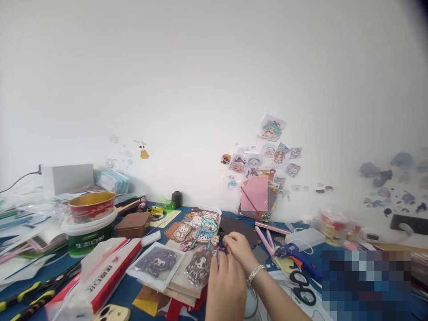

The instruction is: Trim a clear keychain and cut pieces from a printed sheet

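My left hand point(226, 285) is low in the middle, its back toward me and its fingers close together. Against its fingertips is my right hand point(240, 250), with a bracelet point(256, 273) on the wrist and its fingers curled into a pinch. A small dark piece shows between the fingertips, too covered to name. Just left lie several cartoon-figure cutouts point(197, 223) and a brown-haired figure in a clear sleeve point(198, 266). A purple-haired figure in a sleeve point(158, 264) lies on a flat stack of boards point(182, 294). Beyond my hands lies a dark grey sheet point(239, 229).
On the left stand a green-labelled tub point(88, 238) with a red bowl point(92, 207) on it, a red-and-white box point(107, 272) and pliers point(43, 287). To the right are black-handled scissors point(302, 287), a blue glue gun point(301, 258) and a white power bank point(305, 240). Cutouts hang on the wall point(187, 98).
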`<state>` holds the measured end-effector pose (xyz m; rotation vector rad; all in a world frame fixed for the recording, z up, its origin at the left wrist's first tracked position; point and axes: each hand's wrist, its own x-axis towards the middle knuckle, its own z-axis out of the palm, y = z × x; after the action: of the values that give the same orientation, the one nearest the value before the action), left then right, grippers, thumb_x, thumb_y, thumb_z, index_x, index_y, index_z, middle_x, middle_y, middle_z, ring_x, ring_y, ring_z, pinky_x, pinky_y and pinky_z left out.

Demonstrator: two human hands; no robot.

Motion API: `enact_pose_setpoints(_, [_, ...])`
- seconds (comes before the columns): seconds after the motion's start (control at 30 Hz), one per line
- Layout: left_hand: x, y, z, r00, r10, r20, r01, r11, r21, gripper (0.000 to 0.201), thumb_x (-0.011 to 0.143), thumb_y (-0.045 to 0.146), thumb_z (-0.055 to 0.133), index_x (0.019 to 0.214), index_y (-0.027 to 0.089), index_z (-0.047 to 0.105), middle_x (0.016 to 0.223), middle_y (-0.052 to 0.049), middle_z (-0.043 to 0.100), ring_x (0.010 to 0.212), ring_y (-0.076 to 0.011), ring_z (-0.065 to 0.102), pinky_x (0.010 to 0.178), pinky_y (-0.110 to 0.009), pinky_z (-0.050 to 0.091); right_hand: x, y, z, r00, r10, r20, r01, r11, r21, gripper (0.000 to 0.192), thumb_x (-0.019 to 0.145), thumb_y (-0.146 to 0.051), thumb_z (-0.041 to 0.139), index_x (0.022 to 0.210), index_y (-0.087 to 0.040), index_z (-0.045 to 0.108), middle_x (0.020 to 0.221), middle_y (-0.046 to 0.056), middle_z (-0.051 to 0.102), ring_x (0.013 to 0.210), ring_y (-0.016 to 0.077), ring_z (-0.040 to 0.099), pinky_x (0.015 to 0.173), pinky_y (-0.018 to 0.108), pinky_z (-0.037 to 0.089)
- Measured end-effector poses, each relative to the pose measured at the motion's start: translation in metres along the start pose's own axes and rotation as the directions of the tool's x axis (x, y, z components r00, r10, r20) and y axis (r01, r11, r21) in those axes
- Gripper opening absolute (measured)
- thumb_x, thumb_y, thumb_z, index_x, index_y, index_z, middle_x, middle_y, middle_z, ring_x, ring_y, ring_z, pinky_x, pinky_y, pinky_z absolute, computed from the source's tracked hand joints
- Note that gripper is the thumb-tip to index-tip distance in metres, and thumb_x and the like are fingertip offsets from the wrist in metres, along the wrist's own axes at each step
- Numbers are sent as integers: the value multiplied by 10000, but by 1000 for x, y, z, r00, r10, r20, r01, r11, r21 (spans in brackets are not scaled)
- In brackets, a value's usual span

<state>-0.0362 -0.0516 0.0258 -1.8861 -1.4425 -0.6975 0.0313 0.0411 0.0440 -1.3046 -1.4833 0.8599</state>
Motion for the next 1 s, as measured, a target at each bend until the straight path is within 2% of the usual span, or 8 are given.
enact_pose_setpoints(0.1, [-11, 20, 24, 992, 113, 50, -104, 984, -147, 208, 722, 74, 488, 722, 168, 673, 783, -81, 661, 858, -261, 574, 807, -428, 425, 0, 12, -22, 999, -45, -9, 44, 995, -92, 242, 725, -251, 439, 493, -194, 401, 379, -71, 387, 396, 92, 364, 446, 215, 267])
enact_pose_setpoints(0.2, [-17, 34, 44, 940, 247, 237, -173, 940, -293, 173, 727, 112, 515, 754, 154, 680, 734, -107, 664, 761, -255, 591, 746, -444, 442, -3, 28, -47, 998, -68, 6, 68, 985, -158, 289, 752, -292, 434, 487, -203, 360, 382, -75, 347, 385, 94, 350, 436, 215, 247])
enact_pose_setpoints(0.33, [-12, 34, 41, 825, 252, 506, -30, 913, -406, 315, 756, 286, 538, 996, 106, 631, 1010, -181, 633, 983, -330, 541, 817, -478, 422, -14, 56, -77, 992, -107, 60, 120, 949, -292, 280, 799, -294, 385, 534, -207, 362, 401, -68, 361, 396, 111, 374, 454, 221, 266])
enact_pose_setpoints(0.43, [-7, 23, 32, 735, 270, 622, 80, 876, -476, 576, 744, 392, 532, 1238, 108, 448, 1324, -206, 405, 1208, -374, 353, 945, -508, 324, -25, 76, -92, 982, -162, 102, 191, 856, -480, 195, 806, -239, 370, 625, -200, 431, 458, -54, 416, 465, 130, 440, 485, 217, 273])
enact_pose_setpoints(0.5, [-8, 16, 33, 706, 267, 655, 135, 858, -495, 657, 746, 465, 493, 1296, 128, 373, 1392, -202, 294, 1260, -382, 263, 986, -518, 265, -34, 84, -97, 981, -167, 95, 191, 783, -592, 149, 798, -213, 384, 681, -204, 475, 491, -50, 434, 499, 136, 457, 483, 212, 253])
enact_pose_setpoints(0.7, [-17, 13, 51, 744, 213, 633, 159, 864, -478, 731, 705, 600, 433, 1301, 179, 374, 1389, -202, 305, 1267, -404, 235, 990, -573, 202, -55, 79, -96, 980, -151, 128, 197, 672, -714, 126, 810, -214, 398, 762, -219, 515, 519, -33, 511, 493, 135, 487, 464, 209, 225])
enact_pose_setpoints(0.87, [-12, 15, 33, 773, 188, 606, 162, 865, -475, 623, 689, 421, 515, 1252, 166, 438, 1248, -186, 470, 1183, -349, 379, 993, -480, 265, -64, 75, -89, 973, -180, 145, 225, 592, -774, 110, 778, -177, 455, 814, -224, 547, 567, -11, 577, 561, 164, 543, 496, 229, 231])
enact_pose_setpoints(1.0, [-8, 14, 23, 803, 171, 570, 198, 826, -527, 599, 657, 363, 549, 1225, 190, 469, 1199, -154, 476, 1147, -315, 397, 988, -419, 295, -63, 80, -91, 978, -191, 81, 176, 560, -810, 145, 782, -143, 443, 854, -226, 537, 593, -4, 598, 582, 171, 565, 493, 230, 232])
